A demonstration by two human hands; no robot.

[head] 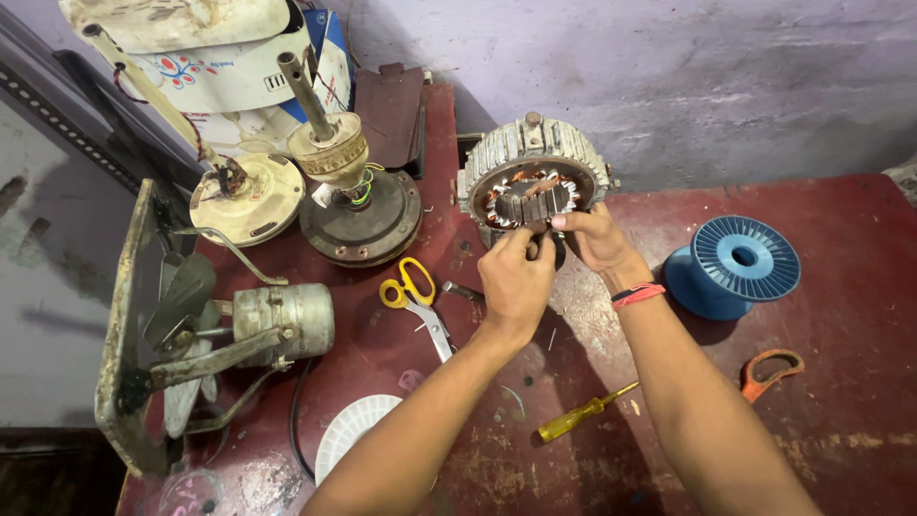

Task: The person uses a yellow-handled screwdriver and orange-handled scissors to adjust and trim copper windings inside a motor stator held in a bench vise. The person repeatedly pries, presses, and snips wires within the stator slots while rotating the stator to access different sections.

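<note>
A round metal motor stator (532, 177) with copper windings stands tilted on the dark red table (841, 420), leaning toward the wall. My left hand (516, 277) reaches up to its lower edge, fingers pinched at the slots. My right hand (597, 239), with a red band on the wrist, grips the lower right part of the winding core, thumb and fingers closed on it. Both hands touch the stator's front face.
Yellow-handled scissors (413, 291) lie left of my hands. A yellow screwdriver (578, 414) lies between my forearms. A blue spool (734, 265) and orange-handled scissors (769, 373) sit right. Fan motors (358, 205) and an exhaust fan (220, 334) crowd the left.
</note>
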